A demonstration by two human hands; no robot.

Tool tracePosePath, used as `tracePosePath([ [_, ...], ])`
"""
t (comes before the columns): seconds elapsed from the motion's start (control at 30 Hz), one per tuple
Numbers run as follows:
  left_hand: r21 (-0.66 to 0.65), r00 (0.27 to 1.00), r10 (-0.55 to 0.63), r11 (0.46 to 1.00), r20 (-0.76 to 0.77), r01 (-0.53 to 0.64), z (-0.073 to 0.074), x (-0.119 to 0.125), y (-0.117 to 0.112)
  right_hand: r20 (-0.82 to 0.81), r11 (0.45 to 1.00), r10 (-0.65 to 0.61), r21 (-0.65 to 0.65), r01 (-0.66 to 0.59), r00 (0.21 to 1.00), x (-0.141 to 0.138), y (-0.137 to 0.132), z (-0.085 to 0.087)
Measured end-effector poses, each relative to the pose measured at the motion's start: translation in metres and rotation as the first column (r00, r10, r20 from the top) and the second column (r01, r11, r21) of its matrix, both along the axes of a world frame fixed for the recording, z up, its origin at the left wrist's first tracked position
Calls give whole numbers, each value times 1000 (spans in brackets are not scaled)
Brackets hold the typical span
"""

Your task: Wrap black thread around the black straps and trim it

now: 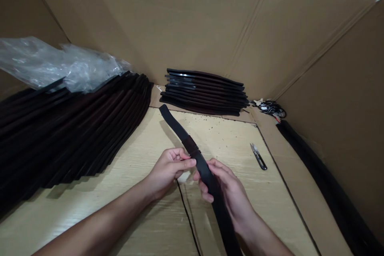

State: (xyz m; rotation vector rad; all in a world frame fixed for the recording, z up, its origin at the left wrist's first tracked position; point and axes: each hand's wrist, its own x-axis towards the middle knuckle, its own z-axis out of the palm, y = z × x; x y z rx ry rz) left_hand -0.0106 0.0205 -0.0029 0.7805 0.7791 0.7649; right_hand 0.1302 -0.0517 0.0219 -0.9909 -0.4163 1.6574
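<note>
A long, slightly curved, flat black strip [172, 122] slants from the middle of the table down to the lower edge of the view. Around it sits a dark brown wrapped band [190, 145], with a few dark cord turns at its lower end. My right hand [223, 180] is closed around the strip below that band. Just left of the band's lower end, my left hand [172, 164] pinches a thin black cord [186, 210], whose tail hangs toward the lower edge. Its fingertips are against the strip's edge, hiding part of the cord.
A large fan of similar dark strips [90, 136] fills the left, under crumpled clear plastic [87, 68]. Another stack [204, 92] lies at the back. Thread snips [258, 157], tangled cords [271, 108] and long black pieces [318, 172] lie right. Cardboard walls [168, 16] enclose the table.
</note>
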Motion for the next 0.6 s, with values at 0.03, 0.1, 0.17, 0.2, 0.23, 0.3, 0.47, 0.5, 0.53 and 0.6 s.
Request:
tracePosePath([
  [0.03,0,1000,2,1000,-14,-2,-1,0,1,16,1000,-11,-3,11,1000,1,0,0],
  [0.1,-9,1000,-10,1000,-18,10,-2,1,2,50,1000,-20,-3,20,999,1,0,0],
  [0.17,-19,1000,-25,1000,-7,25,-1,1,2,75,1000,-1,-8,2,997,0,-2,-1],
  [0.2,-21,999,-34,999,1,34,0,0,2,80,1000,13,-13,-12,997,-1,-3,-2],
  [0.23,-20,999,-42,999,8,42,1,0,2,82,1000,26,-18,-24,996,-1,-4,-2],
  [0.3,-16,997,-76,997,29,77,3,-1,2,81,998,56,-21,-55,995,0,-4,-2],
  [0.47,-8,989,-134,991,56,134,4,-2,0,138,987,145,43,-152,980,7,2,2],
  [0.5,-10,991,-126,992,55,127,4,-1,0,140,985,152,57,-162,978,7,2,3],
  [0.53,-11,990,-128,992,57,129,3,-1,-1,137,983,159,68,-169,978,7,3,3],
  [0.6,-5,987,-148,989,66,149,2,0,-1,135,981,165,78,-176,977,7,2,3],
])
